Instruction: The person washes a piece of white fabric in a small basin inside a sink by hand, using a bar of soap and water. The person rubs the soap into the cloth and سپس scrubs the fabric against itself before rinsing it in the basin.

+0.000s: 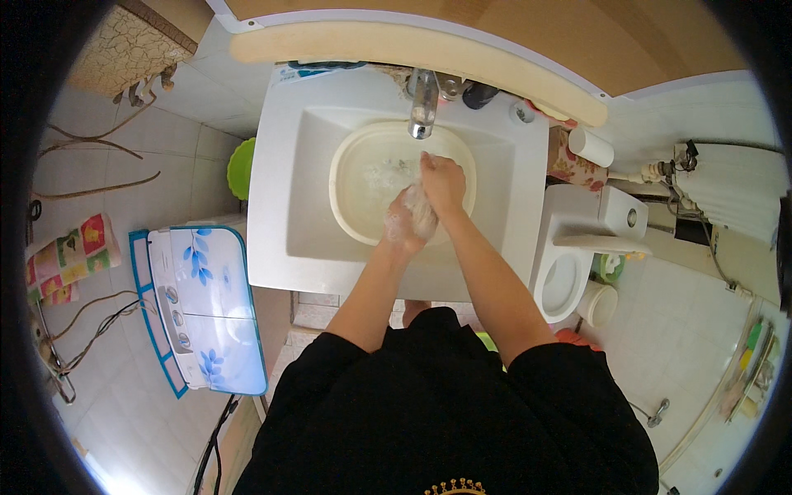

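Observation:
Both my hands are over the near part of a cream plastic basin [335, 185], which stands in a white rectangular sink [267, 185]. Between them is a soapy, whitish bunched cloth or mesh [421, 212]; its exact kind is unclear. My left hand [401, 219], with suds on it, lies under and beside the bundle. My right hand [444, 182] grips its upper right side with the fingers curled. Cloudy water with floating foam [396, 173] is in the basin. A faucet [423, 105] points down just beyond my hands.
A twin-tub washing machine [216, 309] stands left, near a green plastic basin [242, 169]. At right are a toilet [563, 278], a floral box [572, 162] and a white roll [591, 147]. A dark container [479, 95] stands behind the sink. A cream ledge [421, 49] overhangs the sink's back edge.

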A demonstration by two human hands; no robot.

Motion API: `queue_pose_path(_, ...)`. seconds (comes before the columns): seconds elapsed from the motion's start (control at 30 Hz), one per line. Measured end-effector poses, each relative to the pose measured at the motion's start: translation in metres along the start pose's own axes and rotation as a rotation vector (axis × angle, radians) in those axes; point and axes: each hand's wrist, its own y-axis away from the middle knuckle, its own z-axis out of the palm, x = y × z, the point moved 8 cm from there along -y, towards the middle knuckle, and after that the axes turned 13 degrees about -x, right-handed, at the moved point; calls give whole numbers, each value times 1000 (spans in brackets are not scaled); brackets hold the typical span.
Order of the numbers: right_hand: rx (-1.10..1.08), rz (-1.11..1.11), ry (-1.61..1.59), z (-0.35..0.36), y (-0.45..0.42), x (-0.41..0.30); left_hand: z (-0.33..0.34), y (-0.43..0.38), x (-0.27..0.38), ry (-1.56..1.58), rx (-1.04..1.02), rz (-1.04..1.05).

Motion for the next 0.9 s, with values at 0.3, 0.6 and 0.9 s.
queue_pose_path(0.3,-83,-511,-228,43,85,-61,-94,-29,42,144,-147,54)
queue_pose_path(0.6,-32,-205,-45,9,5,-24,-18,-7,5,54,-67,-80)
queue_pose_path(0.9,66,-493,-88,9,64,-59,-25,4,39,-54,246,34)
